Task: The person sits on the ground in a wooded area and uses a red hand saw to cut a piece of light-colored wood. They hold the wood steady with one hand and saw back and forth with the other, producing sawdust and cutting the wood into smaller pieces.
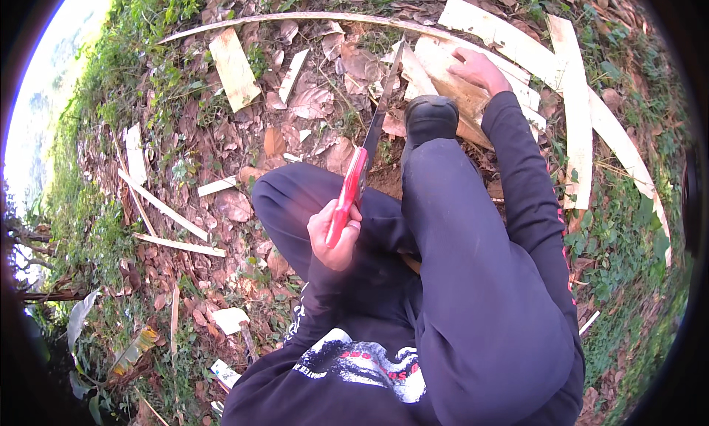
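Observation:
My left hand [334, 236] is closed around the red handle of a handsaw [347, 200]. Its long, narrow dark blade points up and away, the tip beside the near wood pieces; I cannot make out the teeth. Farther off to the right, my right hand [476, 70] rests with bent fingers on a thick, light-brown block of wood [461, 93]. My dark shoe [430, 119] stands against this block, at the end of my raised knee. Whether the blade touches any wood is unclear.
Long pale boards [580, 123] lie overlapping at the right. A thin bent strip [317, 16] arches across the far side. Short offcuts [235, 70] and narrow slats [164, 206] are scattered over dry leaves at the left. Green plants [111, 138] grow around the edges.

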A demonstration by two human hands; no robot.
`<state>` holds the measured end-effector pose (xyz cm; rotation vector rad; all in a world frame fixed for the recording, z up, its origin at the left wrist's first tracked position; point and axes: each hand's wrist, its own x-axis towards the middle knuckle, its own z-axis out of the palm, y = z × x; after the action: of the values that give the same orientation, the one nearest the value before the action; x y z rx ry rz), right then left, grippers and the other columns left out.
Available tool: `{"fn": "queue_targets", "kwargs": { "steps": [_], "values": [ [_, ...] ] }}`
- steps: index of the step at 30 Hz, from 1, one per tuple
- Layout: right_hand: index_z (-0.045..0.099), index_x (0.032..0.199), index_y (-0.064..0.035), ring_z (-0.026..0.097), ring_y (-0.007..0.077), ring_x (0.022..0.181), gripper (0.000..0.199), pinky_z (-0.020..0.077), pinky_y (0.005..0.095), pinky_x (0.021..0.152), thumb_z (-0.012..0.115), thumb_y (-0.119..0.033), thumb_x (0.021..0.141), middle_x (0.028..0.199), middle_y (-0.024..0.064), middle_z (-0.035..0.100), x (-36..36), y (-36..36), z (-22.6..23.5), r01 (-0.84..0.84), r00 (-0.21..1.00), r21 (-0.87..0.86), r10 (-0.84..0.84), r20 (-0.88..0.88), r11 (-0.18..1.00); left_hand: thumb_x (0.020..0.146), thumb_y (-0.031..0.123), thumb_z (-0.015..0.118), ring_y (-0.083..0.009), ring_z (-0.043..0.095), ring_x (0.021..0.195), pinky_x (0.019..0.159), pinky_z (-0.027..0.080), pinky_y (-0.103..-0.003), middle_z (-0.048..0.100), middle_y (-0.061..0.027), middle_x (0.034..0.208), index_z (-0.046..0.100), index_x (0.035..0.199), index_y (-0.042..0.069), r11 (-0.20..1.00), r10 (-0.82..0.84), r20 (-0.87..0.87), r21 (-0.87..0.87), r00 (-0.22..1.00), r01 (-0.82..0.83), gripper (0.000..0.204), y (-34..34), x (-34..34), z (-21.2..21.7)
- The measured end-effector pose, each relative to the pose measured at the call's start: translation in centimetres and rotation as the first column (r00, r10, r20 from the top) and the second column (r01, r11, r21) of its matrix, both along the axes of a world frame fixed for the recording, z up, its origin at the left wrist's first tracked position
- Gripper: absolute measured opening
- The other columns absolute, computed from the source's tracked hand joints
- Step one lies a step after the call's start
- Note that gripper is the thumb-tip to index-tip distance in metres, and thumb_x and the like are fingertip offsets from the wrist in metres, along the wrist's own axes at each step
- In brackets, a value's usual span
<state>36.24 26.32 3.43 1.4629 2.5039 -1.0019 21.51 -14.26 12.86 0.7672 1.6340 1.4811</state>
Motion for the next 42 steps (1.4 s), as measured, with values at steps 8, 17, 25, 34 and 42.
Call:
{"fn": "queue_targets", "kwargs": {
  "steps": [8, 17, 25, 34, 42],
  "values": [
    [0.056, 0.138, -0.0051, 0.057, 0.0307, 0.126, 0.069, 0.0413, 0.0352, 0.108, 0.070, -0.044, 0.083, 0.137, 0.0183, 0.059, 1.0, -1.3, -2.7, 0.015, 0.979, 0.018, -0.011, -0.203, 1.000, 0.075, -0.005, 0.054, -0.0050, 0.046, 0.058, 0.055, 0.036, -0.022, 0.052, 0.0017, 0.065, 0.060, 0.082, -0.003, 0.998, 0.041, 0.051, -0.046, 0.998, -0.038, 0.010, 0.2, 0.7, 0.9],
    [0.060, 0.132, -0.0090, 0.057, 0.0282, 0.125, 0.067, 0.0428, 0.0376, 0.106, 0.074, -0.052, 0.082, 0.132, 0.0135, 0.062, -1.3, -2.1, -0.4, -0.004, 0.984, -0.227, -0.037, -0.172, 0.974, 0.076, -0.004, 0.054, -0.0048, 0.047, 0.057, 0.055, 0.037, -0.021, 0.053, 0.0011, 0.065, 0.061, 0.084, -0.003, 0.999, 0.025, 0.031, -0.046, 0.999, -0.024, 0.010, -0.6, 1.1, 1.1],
    [0.062, 0.128, -0.0114, 0.058, 0.0302, 0.123, 0.061, 0.0438, 0.0378, 0.105, 0.079, -0.040, 0.077, 0.127, 0.0150, 0.063, -4.0, -4.0, -1.6, -0.015, 0.917, -0.005, 0.012, -0.398, 1.000, 0.077, 0.000, 0.055, -0.0044, 0.046, 0.056, 0.053, 0.035, -0.020, 0.052, 0.0018, 0.066, 0.059, 0.085, -0.003, 0.998, -0.017, -0.084, -0.061, 0.996, 0.012, 0.010, 0.4, 2.3, 1.2],
    [0.065, 0.129, -0.0134, 0.059, 0.0310, 0.121, 0.055, 0.0446, 0.0391, 0.103, 0.072, -0.044, 0.083, 0.129, 0.0144, 0.062, -4.6, -4.1, -2.0, -0.063, 0.934, 0.064, 0.081, -0.348, 0.996, 0.083, -0.001, 0.059, -0.0048, 0.047, 0.059, 0.057, 0.040, -0.021, 0.053, 0.0019, 0.069, 0.060, 0.092, -0.002, 0.997, -0.053, -0.124, -0.070, 0.991, 0.044, 0.009, 0.1, 3.4, 0.7],
    [0.053, 0.144, -0.0251, 0.051, 0.0304, 0.129, 0.055, 0.0394, 0.0388, 0.111, 0.065, -0.039, 0.092, 0.140, 0.0138, 0.053, -4.7, -2.1, -3.3, -0.213, 0.947, -0.009, 0.204, -0.248, 0.977, 0.084, 0.027, 0.069, -0.0087, 0.049, 0.059, 0.057, 0.042, -0.023, 0.054, -0.0016, 0.070, 0.054, 0.111, -0.008, 0.986, -0.160, 0.229, -0.014, 0.960, 0.168, 0.047, 2.5, 1.4, 6.2]
  ]
}}
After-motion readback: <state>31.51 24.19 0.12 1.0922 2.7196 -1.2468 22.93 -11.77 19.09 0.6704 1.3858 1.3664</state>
